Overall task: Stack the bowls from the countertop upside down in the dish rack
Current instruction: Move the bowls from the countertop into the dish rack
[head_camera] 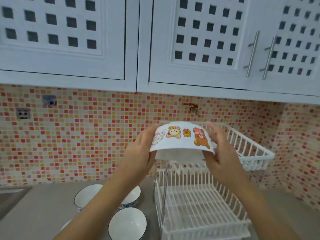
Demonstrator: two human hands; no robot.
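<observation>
A white bowl with cartoon bear pictures (181,138) is held upside down in the air, over the upper tier of the white wire dish rack (251,149). My left hand (141,149) grips its left rim and my right hand (218,146) its right rim. The rack's lower tier (199,210) lies below, with nothing seen on it. Three white bowls stand upright on the grey countertop left of the rack: one at the back left (87,195), one partly hidden behind my left forearm (132,196), one at the front (127,224).
White wall cupboards (69,40) with metal handles (252,52) hang close above. A red and yellow mosaic wall (78,135) with a socket (23,113) stands behind. A sink edge (10,194) shows at far left.
</observation>
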